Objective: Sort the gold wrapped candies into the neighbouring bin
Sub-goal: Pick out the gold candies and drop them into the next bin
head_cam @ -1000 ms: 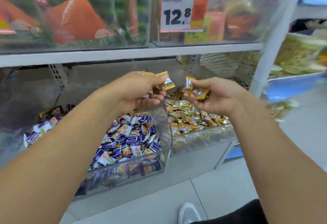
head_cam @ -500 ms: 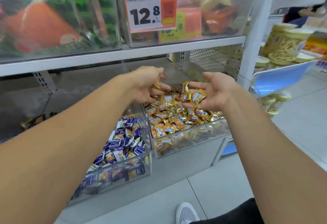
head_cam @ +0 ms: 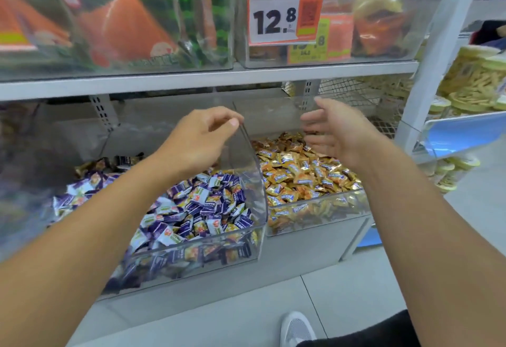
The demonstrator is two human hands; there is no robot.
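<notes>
Gold wrapped candies (head_cam: 298, 174) fill the right clear bin (head_cam: 323, 219) on the lower shelf. The left clear bin (head_cam: 191, 260) holds purple and white candies (head_cam: 202, 207), with a few gold wrappers (head_cam: 90, 166) at its back left. My left hand (head_cam: 201, 138) hovers over the left bin with its fingers loosely curled and its fingertips at the top of the clear divider (head_cam: 250, 160); I see nothing in it. My right hand (head_cam: 332, 134) is above the gold candies, fingers straight and spread, palm facing left, holding nothing.
An upper shelf (head_cam: 208, 79) with clear bins of bagged snacks and a 12.8 price tag (head_cam: 276, 15) hangs just above the hands. A white upright post (head_cam: 427, 73) stands to the right, with snack tubs (head_cam: 476, 81) beyond it. Below are floor tiles and my shoe (head_cam: 297, 329).
Both hands held gold candies over the right bin earlier. Now both are empty, the right hand has opened flat, and the left has drawn back to the divider.
</notes>
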